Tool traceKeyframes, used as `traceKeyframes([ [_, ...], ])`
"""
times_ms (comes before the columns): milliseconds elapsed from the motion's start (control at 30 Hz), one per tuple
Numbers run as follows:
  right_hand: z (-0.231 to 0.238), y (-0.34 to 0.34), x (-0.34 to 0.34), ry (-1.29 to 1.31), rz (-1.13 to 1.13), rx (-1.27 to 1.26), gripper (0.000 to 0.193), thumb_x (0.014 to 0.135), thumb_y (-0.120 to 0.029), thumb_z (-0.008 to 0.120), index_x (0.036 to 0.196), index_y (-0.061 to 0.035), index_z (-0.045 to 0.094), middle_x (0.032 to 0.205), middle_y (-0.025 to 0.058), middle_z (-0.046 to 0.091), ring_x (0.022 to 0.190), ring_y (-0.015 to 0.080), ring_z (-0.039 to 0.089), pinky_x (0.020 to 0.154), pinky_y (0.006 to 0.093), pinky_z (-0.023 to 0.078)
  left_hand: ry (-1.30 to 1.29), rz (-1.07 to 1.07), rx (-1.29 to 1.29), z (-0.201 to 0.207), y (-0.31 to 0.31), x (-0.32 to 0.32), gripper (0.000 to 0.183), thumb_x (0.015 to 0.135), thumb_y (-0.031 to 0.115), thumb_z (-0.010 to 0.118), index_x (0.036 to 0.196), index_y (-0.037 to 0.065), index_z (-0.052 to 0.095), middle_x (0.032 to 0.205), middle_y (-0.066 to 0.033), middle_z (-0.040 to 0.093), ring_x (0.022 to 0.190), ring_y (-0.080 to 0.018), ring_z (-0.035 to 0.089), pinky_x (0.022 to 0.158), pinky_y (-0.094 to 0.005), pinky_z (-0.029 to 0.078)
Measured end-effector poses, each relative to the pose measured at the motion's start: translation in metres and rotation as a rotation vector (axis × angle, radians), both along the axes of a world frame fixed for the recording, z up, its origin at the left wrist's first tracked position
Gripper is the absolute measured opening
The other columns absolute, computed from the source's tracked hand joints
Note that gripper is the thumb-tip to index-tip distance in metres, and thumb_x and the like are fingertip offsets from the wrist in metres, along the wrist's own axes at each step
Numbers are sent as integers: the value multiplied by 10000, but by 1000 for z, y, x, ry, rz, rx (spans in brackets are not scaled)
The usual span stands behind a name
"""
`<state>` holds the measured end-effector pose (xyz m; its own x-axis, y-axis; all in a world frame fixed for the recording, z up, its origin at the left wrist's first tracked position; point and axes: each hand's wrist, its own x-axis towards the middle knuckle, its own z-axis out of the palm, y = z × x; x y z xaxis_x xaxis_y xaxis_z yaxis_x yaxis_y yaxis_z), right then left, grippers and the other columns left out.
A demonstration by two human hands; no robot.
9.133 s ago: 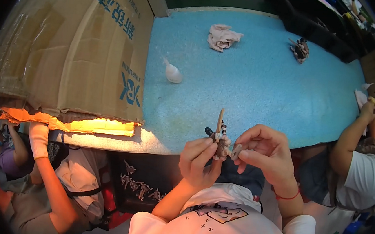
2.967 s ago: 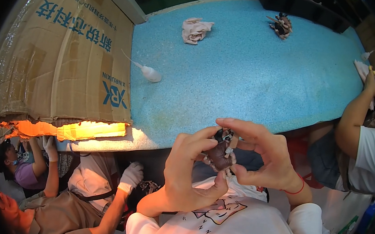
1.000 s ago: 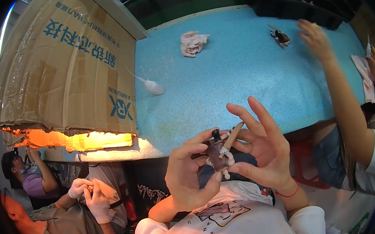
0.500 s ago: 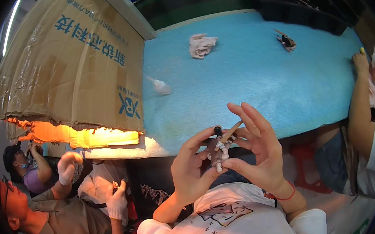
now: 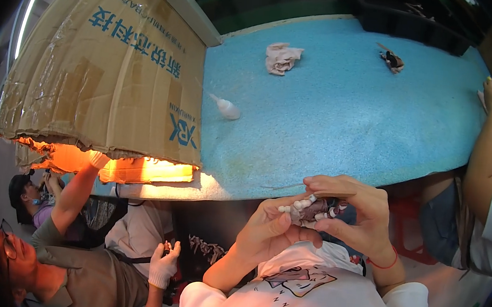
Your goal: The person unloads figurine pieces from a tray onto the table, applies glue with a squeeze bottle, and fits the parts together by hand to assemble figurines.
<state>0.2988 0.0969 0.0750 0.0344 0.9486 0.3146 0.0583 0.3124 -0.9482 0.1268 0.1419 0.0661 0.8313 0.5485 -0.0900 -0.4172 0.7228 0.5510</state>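
In front of my chest I hold a small figurine-like piece, with a dark brownish body and pale rounded knobs along its edge. My left hand is closed on its left end, thumb against the pale knobs. Closed on the other end is my right hand, its thumb underneath and fingers over the top. A flat tan strip lies along the upper side of the piece, under my right fingers. What exactly the piece is, I cannot make out; my fingers hide part of it.
A white dropper bottle, a crumpled pale cloth and a similar dark piece lie on the blue table. A black tray stands behind. At left is a large cardboard box, glowing orange inside, with a co-worker's gloved hand at its opening.
The piece has turned from upright to lying sideways between my hands, and the tan strip now runs nearly level. My right fingers have folded down over it. The co-worker's glove has reached the box opening.
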Motion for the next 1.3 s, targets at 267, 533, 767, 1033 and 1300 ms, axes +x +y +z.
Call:
traceKeyframes([
  [267,8,-4,-3,-258,-158,197,402,623,-129,728,959,32,577,914,160,612,628,216,590,534,268,470,-139,-61,-165,-5,-5,4,590,834,347,537,1214,-74,376,1150,-178,478,957,-229,525,761,-424,453],
  [533,9,-6,-6,-310,-188,239,401,621,-122,727,943,57,566,869,160,606,589,209,568,510,260,460,-78,-47,-260,-8,-7,0,581,811,317,562,1187,-86,379,1100,-222,474,934,-288,518,735,-415,449],
  [767,16,-9,-8,-342,-199,265,390,609,-94,724,925,67,562,834,156,601,570,199,547,484,263,446,-241,-18,-405,-11,-14,-1,558,803,260,569,1195,-78,363,1090,-272,447,918,-357,512,657,-399,481],
  [1033,13,-9,-7,-312,-209,206,351,597,-76,706,901,52,586,787,136,612,541,172,537,472,240,424,-168,-120,-226,-14,-14,1,492,839,305,512,1199,-9,392,1106,-241,458,867,-318,523,517,-350,418],
  [1300,18,-5,-2,-286,-170,-13,226,612,-93,667,775,49,602,673,117,611,506,161,554,452,223,410,-290,-121,-751,0,-20,10,572,888,456,330,1200,-23,350,1037,-234,491,889,-352,543,515,-427,498],
])
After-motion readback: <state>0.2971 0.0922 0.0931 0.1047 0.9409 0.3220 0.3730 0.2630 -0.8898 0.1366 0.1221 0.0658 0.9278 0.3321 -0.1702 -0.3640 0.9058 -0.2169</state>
